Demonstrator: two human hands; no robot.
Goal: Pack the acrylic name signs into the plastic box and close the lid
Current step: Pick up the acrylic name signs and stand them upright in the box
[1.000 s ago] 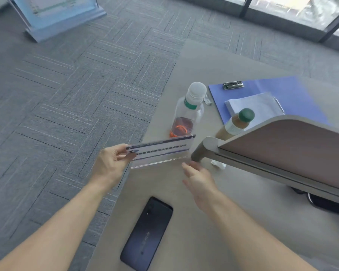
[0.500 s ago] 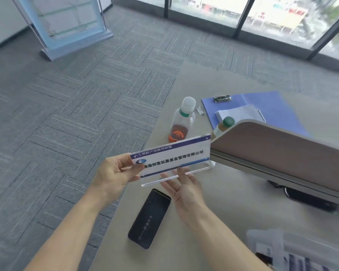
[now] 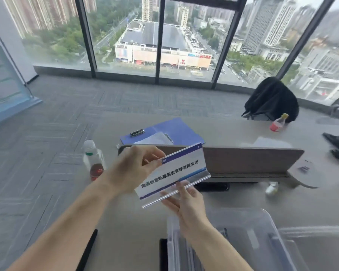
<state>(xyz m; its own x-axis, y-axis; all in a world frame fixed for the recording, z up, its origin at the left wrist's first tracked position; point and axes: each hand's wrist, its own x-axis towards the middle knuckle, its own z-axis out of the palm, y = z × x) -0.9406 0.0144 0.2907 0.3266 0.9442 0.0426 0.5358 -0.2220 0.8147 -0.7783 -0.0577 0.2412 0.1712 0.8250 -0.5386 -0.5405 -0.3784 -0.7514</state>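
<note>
Bare table [image 3: 137, 227] opens between bottle [image 3: 93, 161] and plastic box [image 3: 252, 227]; the divider panel [image 3: 243, 159] blocks beyond.

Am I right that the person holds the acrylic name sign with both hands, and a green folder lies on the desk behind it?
Not quite: the head view shows the folder is blue, not green. The left hand and right hand do hold the acrylic name sign.

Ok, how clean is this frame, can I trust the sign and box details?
Head view: motion blur throughout; sign text soft but legible, box smeared and vague. Head view: wide lens bows the window frames; even daylight, no glare on the sign's print.
</note>
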